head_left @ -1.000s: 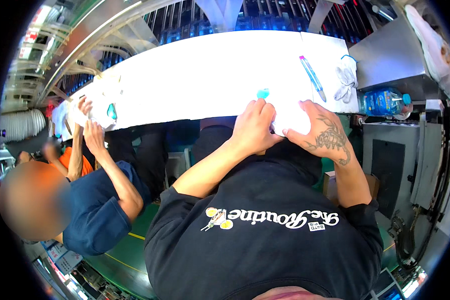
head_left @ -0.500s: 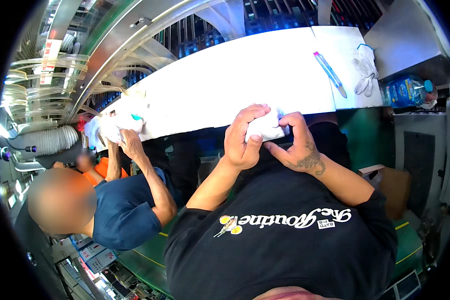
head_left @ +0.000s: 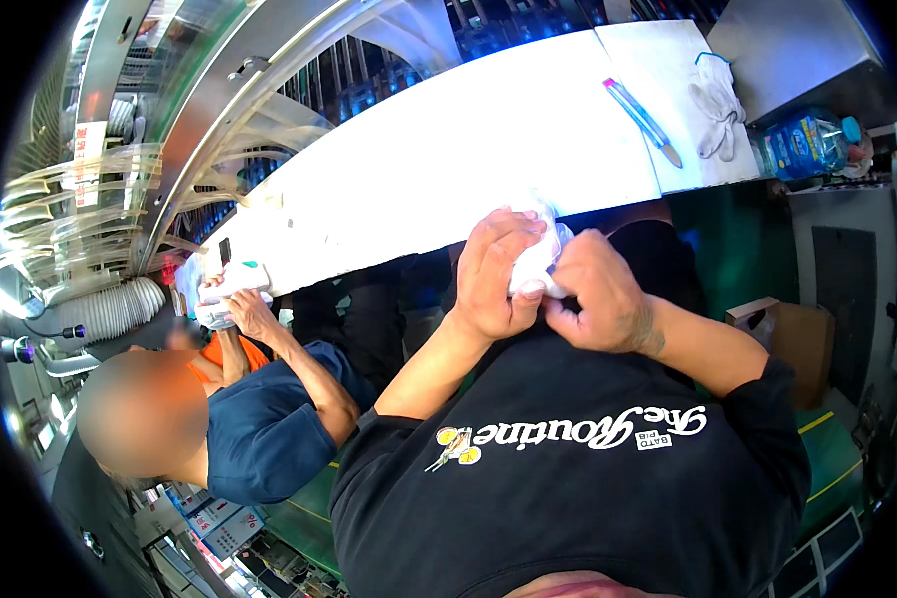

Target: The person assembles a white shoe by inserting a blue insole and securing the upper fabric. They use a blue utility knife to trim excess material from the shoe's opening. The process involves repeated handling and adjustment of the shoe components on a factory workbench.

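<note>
A small white bundle, cloth or a soft packet (head_left: 536,261), sits between both my hands, held up in front of my chest just below the edge of the long white bench (head_left: 448,169). My left hand (head_left: 493,279) wraps it from the left, fingers curled over the top. From the right, my right hand (head_left: 593,299) pinches its lower end. What is inside the bundle is hidden.
A co-worker in a blue shirt (head_left: 259,429) sits at my left, that person's hands (head_left: 244,309) on a white item with a teal part. On the bench's right end lie a blue pen-like tool (head_left: 643,120) and white gloves (head_left: 716,100). A blue-labelled bottle (head_left: 807,145) and a cardboard box (head_left: 792,339) stand at right.
My hands lifted the white bundle off the bench edge and drew it toward my chest. The co-worker's hands stayed on the bench at left.
</note>
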The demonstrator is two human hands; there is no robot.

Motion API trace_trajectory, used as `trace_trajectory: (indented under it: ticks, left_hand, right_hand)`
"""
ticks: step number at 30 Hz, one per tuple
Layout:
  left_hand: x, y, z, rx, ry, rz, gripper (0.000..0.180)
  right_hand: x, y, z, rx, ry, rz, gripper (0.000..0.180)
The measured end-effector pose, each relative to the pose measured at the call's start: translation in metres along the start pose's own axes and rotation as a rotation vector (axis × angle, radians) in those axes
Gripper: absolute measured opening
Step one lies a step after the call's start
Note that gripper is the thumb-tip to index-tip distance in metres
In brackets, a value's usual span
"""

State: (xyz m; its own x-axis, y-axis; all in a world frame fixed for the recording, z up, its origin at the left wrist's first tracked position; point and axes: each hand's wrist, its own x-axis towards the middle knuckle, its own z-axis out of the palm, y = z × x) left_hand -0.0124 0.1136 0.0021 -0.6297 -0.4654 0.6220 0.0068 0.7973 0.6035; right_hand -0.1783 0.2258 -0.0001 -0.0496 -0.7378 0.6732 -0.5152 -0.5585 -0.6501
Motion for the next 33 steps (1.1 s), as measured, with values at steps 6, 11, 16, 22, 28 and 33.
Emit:
trace_trajectory:
  ticks: [6,11,16,22,28,33]
  left_hand:
    - [0.006,-0.006,-0.015,-0.090,-0.111,-0.019,0.044]
    - [0.013,-0.005,-0.031,-0.203,-0.303,-0.026,0.048]
    - [0.006,-0.009,-0.034,-0.272,-0.279,-0.055,0.046]
    - [0.006,-0.010,-0.051,-0.217,-0.230,-0.233,0.043]
    - [0.021,0.041,-0.054,0.427,-0.286,-0.344,0.047]
    - [0.017,0.041,-0.046,0.610,-0.295,-0.310,0.052]
  right_hand:
    - [0.017,0.008,-0.015,-0.068,-0.117,-0.028,0.042]
    - [0.016,0.012,-0.021,0.113,-0.243,0.337,0.043]
    - [0.015,0.013,-0.012,0.243,-0.305,0.506,0.050]
    - [0.004,0.020,0.016,0.148,-0.025,0.350,0.056]
    - [-0.002,0.026,0.056,-0.033,0.107,0.205,0.064]
    - [0.018,0.013,0.066,-0.057,0.165,0.205,0.057]
